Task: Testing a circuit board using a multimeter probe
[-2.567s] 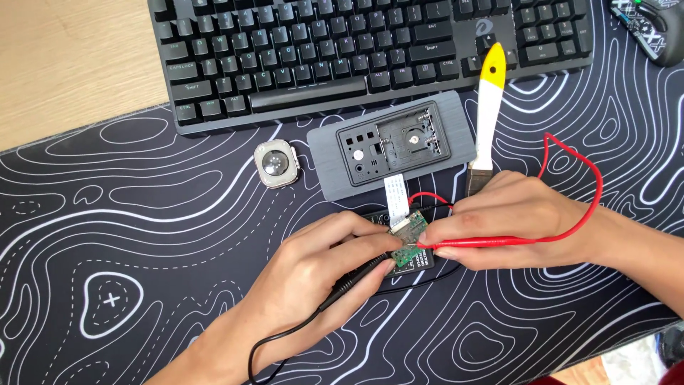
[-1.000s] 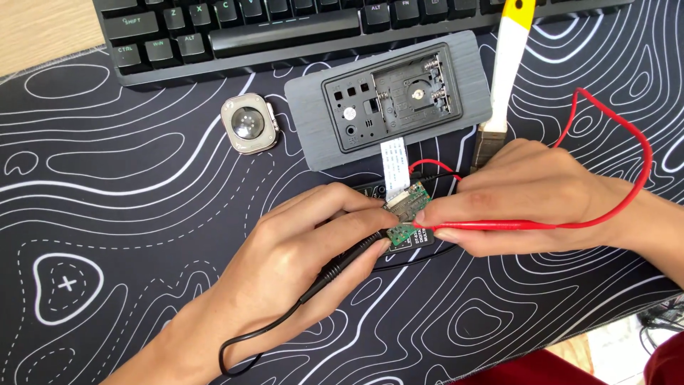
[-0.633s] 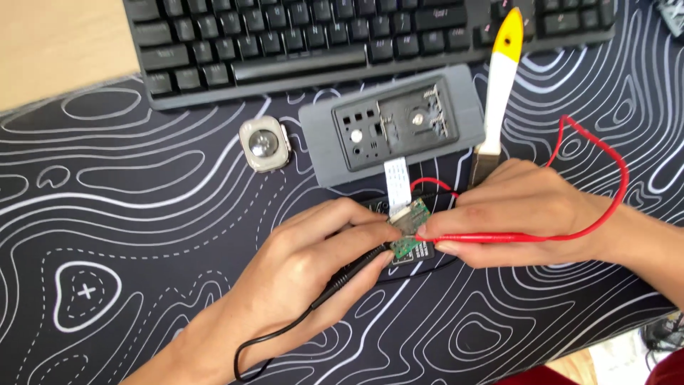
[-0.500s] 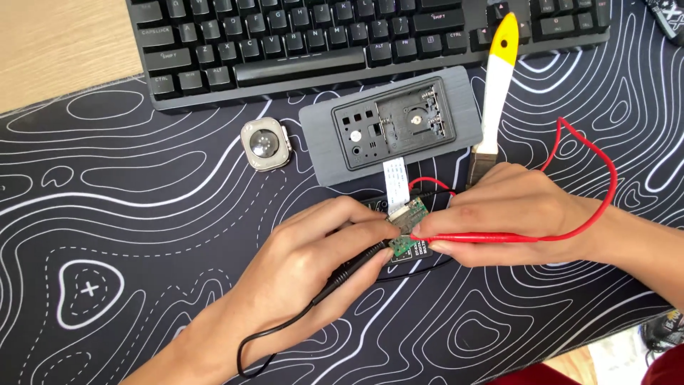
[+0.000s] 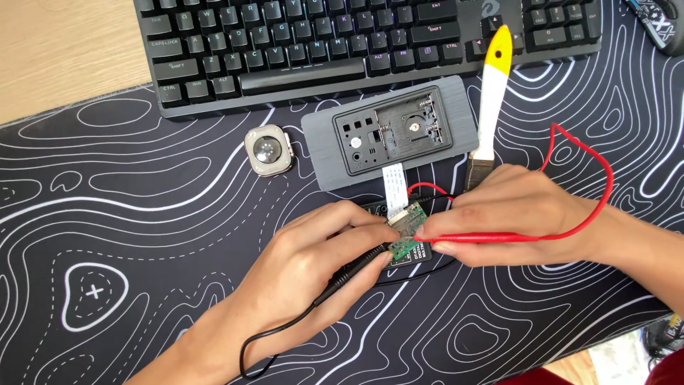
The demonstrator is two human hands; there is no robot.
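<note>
One black desk mat with white contour-line pattern (image 5: 142, 214) fills most of the frame; bare wooden desktop (image 5: 64, 50) shows at upper left. One black mechanical keyboard (image 5: 342, 50) lies across the top centre, its front edge on the mat. One dark computer mouse (image 5: 659, 21), partly cut off, sits in the upper right corner.

Two hands. Left hand (image 5: 313, 271) comes in from the bottom centre, fingers pinched narrow around one black test probe (image 5: 356, 267), whose black lead (image 5: 278, 335) loops toward the bottom edge. Right hand (image 5: 520, 221) comes in from the right, fingers closed tight on one red test probe (image 5: 484, 237), lying almost level; its red lead (image 5: 598, 178) arcs up and around above the wrist.

One grey rectangular device housing with a dark open recess (image 5: 392, 135) lies at centre, just below the keyboard. One white flat ribbon cable (image 5: 396, 187) runs down from it to one small green circuit board (image 5: 407, 232), centre frame, between the two hands. Both probe tips meet at this board; exact contact spots too small to tell. The board rests over a small black part (image 5: 420, 254).

One white flat pry tool with a yellow tip (image 5: 493, 100) lies upright right of the housing, lower end behind the right hand. One small rounded-square watch body, silver with domed back (image 5: 268, 151), sits left of the housing, apart from it.
</note>
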